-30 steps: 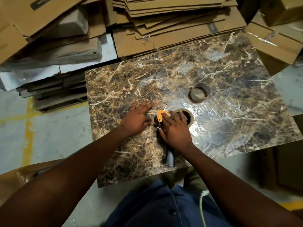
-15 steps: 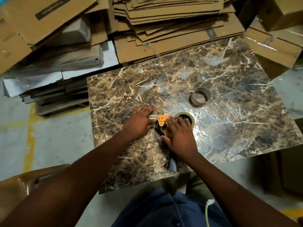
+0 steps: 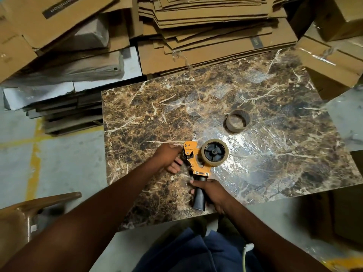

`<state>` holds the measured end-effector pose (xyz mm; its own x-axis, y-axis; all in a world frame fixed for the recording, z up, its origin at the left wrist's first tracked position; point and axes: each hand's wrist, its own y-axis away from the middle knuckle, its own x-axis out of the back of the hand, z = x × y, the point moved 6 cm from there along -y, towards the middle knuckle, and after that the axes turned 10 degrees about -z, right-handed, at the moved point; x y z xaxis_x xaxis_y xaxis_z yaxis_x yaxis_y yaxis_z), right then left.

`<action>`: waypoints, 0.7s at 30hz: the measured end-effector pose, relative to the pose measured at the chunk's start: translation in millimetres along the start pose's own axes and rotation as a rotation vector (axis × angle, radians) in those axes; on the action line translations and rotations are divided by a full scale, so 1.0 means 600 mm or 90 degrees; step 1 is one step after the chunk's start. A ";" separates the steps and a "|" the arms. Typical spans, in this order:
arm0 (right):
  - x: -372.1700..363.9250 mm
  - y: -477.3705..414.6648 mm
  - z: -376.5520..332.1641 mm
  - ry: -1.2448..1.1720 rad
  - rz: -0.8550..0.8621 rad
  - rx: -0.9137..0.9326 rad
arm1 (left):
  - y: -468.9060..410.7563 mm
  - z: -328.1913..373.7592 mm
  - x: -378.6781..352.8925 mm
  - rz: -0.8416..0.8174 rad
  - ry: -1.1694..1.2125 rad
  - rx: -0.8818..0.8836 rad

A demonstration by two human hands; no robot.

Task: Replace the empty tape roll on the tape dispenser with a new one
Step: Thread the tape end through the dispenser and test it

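Observation:
The orange tape dispenser (image 3: pixel 193 160) lies on its side on the marble-patterned table (image 3: pixel 275 173), near the front edge. A brown tape roll (image 3: pixel 215 152) sits on its black hub. My right hand (image 3: pixel 211 191) is closed around the dispenser's black handle. My left hand (image 3: pixel 169 158) is curled against the dispenser's front end, beside the blade; what its fingertips pinch is hidden. The empty cardboard tape core (image 3: pixel 237 121) stands apart on the table, farther back and to the right.
Flattened cardboard boxes (image 3: pixel 206 32) are stacked along the table's far edge and to the left. Closed cartons (image 3: pixel 330 61) stand at the right. A brown chair arm (image 3: pixel 39 205) is at my lower left. Grey concrete floor with yellow lines surrounds the table.
My right hand left the roll and slid back to grasp the handle, uncovering the roll on the hub. My left hand went from flat on the table to curled at the dispenser's front.

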<state>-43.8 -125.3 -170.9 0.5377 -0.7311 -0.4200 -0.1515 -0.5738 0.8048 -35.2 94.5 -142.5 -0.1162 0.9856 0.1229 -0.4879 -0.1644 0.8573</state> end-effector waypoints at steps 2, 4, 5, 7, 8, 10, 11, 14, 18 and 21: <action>0.000 -0.005 -0.006 0.045 -0.033 -0.003 | -0.002 0.004 -0.014 -0.027 0.044 0.012; 0.003 -0.005 -0.014 0.063 -0.066 -0.005 | -0.002 0.010 -0.019 -0.030 0.083 0.018; 0.005 -0.004 -0.018 0.059 -0.081 -0.002 | -0.002 0.012 -0.020 -0.038 0.100 0.026; 0.009 0.001 -0.024 0.063 -0.084 0.011 | 0.000 0.015 -0.021 -0.068 0.122 0.051; 0.013 0.006 -0.032 0.073 -0.073 0.024 | 0.000 0.017 -0.020 -0.080 0.135 0.062; 0.024 0.012 -0.047 0.108 -0.041 0.047 | -0.003 0.020 -0.018 -0.096 0.155 0.086; 0.030 0.013 -0.056 0.130 -0.032 0.058 | -0.005 0.021 -0.016 -0.105 0.162 0.095; 0.045 0.018 -0.089 0.184 -0.006 0.091 | -0.016 0.033 -0.013 -0.146 0.185 0.094; 0.069 0.033 -0.156 0.331 0.048 0.145 | -0.019 0.079 -0.009 -0.178 0.240 0.052; 0.092 0.036 -0.201 0.432 0.090 0.166 | -0.024 0.119 -0.001 -0.187 0.244 0.023</action>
<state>82.9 -133.5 -126.2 0.8804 -0.4635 0.1002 -0.4040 -0.6226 0.6702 33.8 99.0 -119.2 -0.2917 0.9032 -0.3150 -0.5188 0.1273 0.8454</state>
